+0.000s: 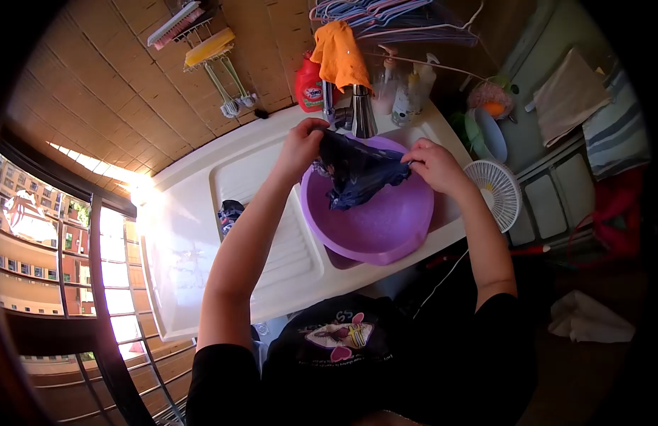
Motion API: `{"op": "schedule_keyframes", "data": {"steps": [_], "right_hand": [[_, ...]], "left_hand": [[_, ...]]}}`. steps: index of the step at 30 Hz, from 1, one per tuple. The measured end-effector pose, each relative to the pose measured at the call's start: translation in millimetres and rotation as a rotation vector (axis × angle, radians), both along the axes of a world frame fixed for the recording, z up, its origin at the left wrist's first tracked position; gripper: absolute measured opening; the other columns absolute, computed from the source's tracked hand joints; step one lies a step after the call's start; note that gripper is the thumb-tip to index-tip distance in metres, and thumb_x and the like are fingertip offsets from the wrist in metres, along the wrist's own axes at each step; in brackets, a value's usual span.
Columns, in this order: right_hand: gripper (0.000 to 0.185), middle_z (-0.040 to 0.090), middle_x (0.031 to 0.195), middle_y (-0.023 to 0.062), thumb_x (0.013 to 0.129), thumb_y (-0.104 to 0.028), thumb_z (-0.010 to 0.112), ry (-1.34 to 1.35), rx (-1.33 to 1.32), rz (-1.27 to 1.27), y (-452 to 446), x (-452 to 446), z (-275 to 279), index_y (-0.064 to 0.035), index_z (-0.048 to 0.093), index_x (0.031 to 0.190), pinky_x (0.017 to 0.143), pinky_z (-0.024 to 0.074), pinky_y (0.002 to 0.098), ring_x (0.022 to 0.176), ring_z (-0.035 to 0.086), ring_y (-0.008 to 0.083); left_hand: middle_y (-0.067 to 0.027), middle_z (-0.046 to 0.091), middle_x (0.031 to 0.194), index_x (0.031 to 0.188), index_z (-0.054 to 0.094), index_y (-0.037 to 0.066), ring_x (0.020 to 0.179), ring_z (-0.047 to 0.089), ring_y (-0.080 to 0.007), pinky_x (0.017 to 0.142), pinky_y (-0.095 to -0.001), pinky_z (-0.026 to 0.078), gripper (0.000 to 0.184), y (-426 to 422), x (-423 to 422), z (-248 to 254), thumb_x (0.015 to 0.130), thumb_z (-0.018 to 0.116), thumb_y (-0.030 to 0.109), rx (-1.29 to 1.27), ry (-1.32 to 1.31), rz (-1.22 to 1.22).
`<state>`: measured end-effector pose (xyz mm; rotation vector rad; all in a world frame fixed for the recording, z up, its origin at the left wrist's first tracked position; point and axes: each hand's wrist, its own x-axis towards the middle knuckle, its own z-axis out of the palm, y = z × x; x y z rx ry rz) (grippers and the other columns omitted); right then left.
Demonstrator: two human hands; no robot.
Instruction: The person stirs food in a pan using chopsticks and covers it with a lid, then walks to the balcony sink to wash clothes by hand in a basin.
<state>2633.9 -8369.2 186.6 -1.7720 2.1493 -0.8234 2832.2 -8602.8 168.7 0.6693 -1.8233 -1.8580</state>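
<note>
A dark navy wet-looking piece of clothing (361,172) is stretched between my hands over a purple basin (386,238); its exact kind does not show. My left hand (303,145) pinches its upper left corner, near the tap. With fingers closed, my right hand (433,167) grips the opposite edge. The basin sits in the sink beneath the metal tap (362,117), and the cloth hides part of its far side. A dark patterned bundle of cloth (230,214) lies on the white ribbed washboard counter (279,248), left of the basin and partly behind my left forearm.
An orange cloth (341,57) drapes over the tap. Behind the sink stand a red detergent bottle (310,85) and pump bottles (406,99). Hangers (393,18) hang above, and brushes (210,47) on the tiled wall. A white fan (494,195) is at the right.
</note>
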Motion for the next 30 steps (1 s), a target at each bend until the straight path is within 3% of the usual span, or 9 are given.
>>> {"op": "schedule_keyframes", "data": {"steps": [2,4,8,11,16,19,25,26,30], "right_hand": [[0.029,0.058,0.105,0.0108,0.075,-0.007,0.071,-0.146,0.096,0.016,-7,2,-18,-0.0061,0.067,0.104,0.089,0.0471,0.0326,0.103,0.058,0.0246],[0.054,0.057,0.121,0.0133,0.074,-0.013,0.077,-0.173,-0.284,0.071,-31,27,-50,-0.0036,0.056,0.122,0.099,0.0417,0.0343,0.114,0.054,0.0262],[0.045,0.067,0.100,0.0152,0.082,-0.029,0.071,-0.642,-0.226,-0.275,-68,63,-178,-0.0016,0.058,0.115,0.086,0.0474,0.0373,0.098,0.063,0.0302],[0.033,0.068,0.093,0.0127,0.085,-0.026,0.069,-0.483,-0.151,-0.333,-49,66,-283,-0.0027,0.062,0.106,0.079,0.0479,0.0349,0.084,0.064,0.0257],[0.024,0.066,0.083,0.0140,0.087,-0.022,0.064,-0.532,-0.248,-0.421,-28,48,-175,-0.0011,0.064,0.098,0.072,0.0486,0.0333,0.076,0.063,0.0241],[0.017,0.062,0.076,0.0053,0.089,-0.013,0.062,-0.594,-0.431,-0.291,-30,30,-115,0.0011,0.063,0.098,0.066,0.0454,0.0272,0.070,0.056,0.0110],[0.017,0.062,0.095,0.0030,0.090,-0.004,0.060,-0.488,-0.552,-0.135,-32,41,6,0.0024,0.058,0.106,0.078,0.0449,0.0233,0.087,0.056,0.0084],[0.017,0.062,0.095,0.0030,0.090,-0.004,0.060,-0.487,-0.548,-0.140,-35,41,6,0.0024,0.058,0.106,0.078,0.0449,0.0233,0.087,0.056,0.0084],[0.020,0.062,0.100,0.0035,0.090,-0.001,0.058,-0.396,-0.523,-0.137,-47,29,-33,0.0002,0.057,0.110,0.079,0.0459,0.0242,0.091,0.057,0.0100]], "left_hand": [[-0.0050,0.062,0.086,0.109,0.058,0.000,0.075,0.060,-0.0123,0.070,-0.0265,0.049,0.025,5,-23,-13,0.088,0.048,0.009,-0.150,-0.037,-0.038],[-0.0074,0.064,0.084,0.104,0.061,-0.001,0.078,0.061,-0.0161,0.073,-0.0293,0.048,0.024,21,-46,-29,0.086,0.052,0.013,-0.381,-0.097,-0.047],[-0.0059,0.064,0.076,0.096,0.064,-0.002,0.071,0.058,-0.0145,0.067,-0.0290,0.047,0.022,55,-50,-12,0.083,0.059,0.015,-0.408,-0.112,0.020],[0.0005,0.061,0.074,0.093,0.064,0.001,0.064,0.055,-0.0051,0.058,-0.0211,0.043,0.013,56,-31,25,0.087,0.059,0.012,-0.220,-0.031,0.006],[-0.0004,0.064,0.076,0.096,0.065,0.001,0.064,0.058,-0.0064,0.058,-0.0214,0.045,0.016,33,2,80,0.088,0.060,0.014,-0.085,0.197,0.126],[-0.0020,0.066,0.081,0.100,0.064,0.001,0.068,0.060,-0.0073,0.060,-0.0212,0.048,0.017,24,13,120,0.090,0.060,0.015,-0.009,0.431,0.167],[-0.0031,0.065,0.091,0.109,0.061,0.001,0.078,0.060,-0.0100,0.070,-0.0227,0.049,0.020,28,20,154,0.094,0.056,0.015,-0.225,0.502,0.288],[-0.0058,0.062,0.075,0.102,0.058,-0.001,0.049,0.056,-0.0114,0.039,-0.0242,0.043,0.020,35,20,153,0.093,0.056,0.017,-0.212,0.537,0.300],[-0.0067,0.061,0.071,0.102,0.057,0.000,0.042,0.053,-0.0120,0.035,-0.0246,0.040,0.016,36,15,82,0.093,0.053,0.014,-0.247,0.432,0.348]]}}
